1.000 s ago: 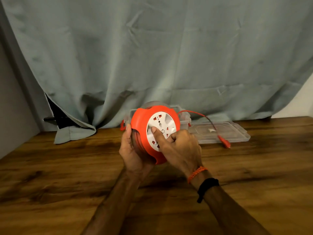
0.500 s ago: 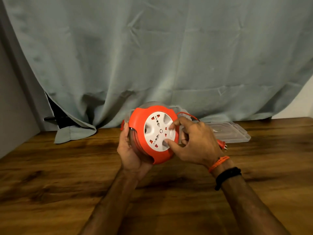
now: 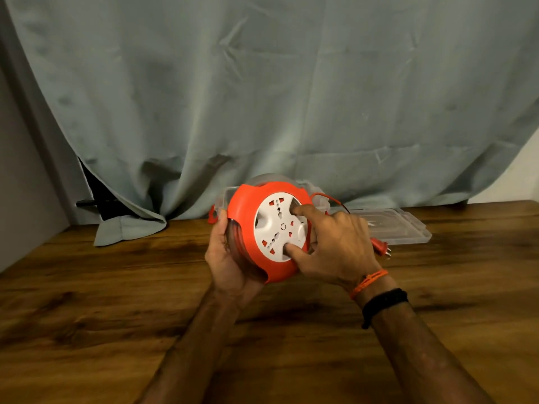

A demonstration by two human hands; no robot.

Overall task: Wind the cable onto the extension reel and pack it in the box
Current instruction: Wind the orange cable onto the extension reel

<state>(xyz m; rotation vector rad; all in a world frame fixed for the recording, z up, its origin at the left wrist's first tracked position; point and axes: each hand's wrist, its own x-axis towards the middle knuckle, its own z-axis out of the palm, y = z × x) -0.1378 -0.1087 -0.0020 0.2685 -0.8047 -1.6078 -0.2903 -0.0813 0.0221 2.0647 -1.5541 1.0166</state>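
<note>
An orange extension reel [image 3: 250,225] with a white socket face [image 3: 277,225] is held upright above the wooden table. My left hand [image 3: 230,258] grips its clear back half from the left and below. My right hand [image 3: 335,246] has its thumb and a finger set in two recesses of the white face. A thin red cable [image 3: 332,199] runs from the reel's right side behind my right hand to an orange plug [image 3: 380,246] lying on the table. Behind the reel stands the clear plastic box [image 3: 318,193], mostly hidden.
The box's clear lid [image 3: 408,228] lies flat on the table [image 3: 116,301] at the right, against a grey-green curtain [image 3: 262,97]. A grey wall [image 3: 17,199] borders the table's left side.
My right hand has turned the white face clockwise, its wrist swinging right. The plug has slid left across the table toward the reel, and less loose cable shows.
</note>
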